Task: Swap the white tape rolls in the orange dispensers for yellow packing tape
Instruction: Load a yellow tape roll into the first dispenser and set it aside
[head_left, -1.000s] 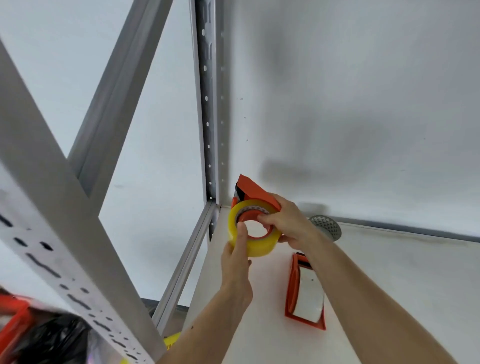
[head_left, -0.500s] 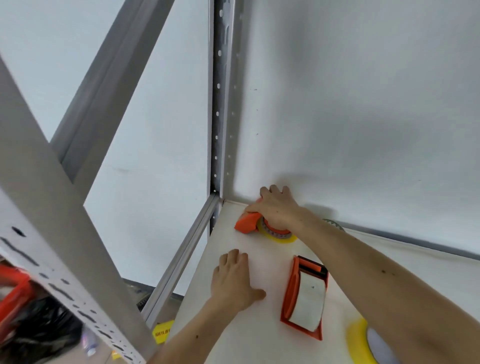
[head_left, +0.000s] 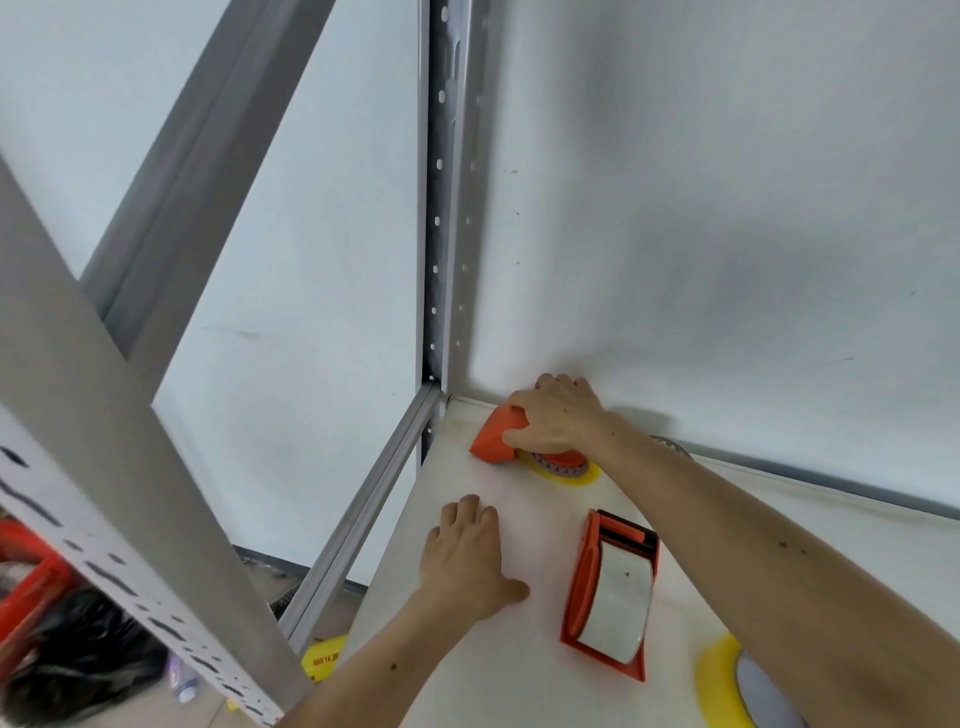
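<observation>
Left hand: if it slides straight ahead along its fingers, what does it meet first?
Bare shelf first, then probably the far orange dispenser with yellow tape under the right hand. The left hand lies flat; depth is uncertain.

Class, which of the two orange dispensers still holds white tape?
The nearer dispenser, lying untouched; the far dispenser under the right hand shows yellow tape.
</observation>
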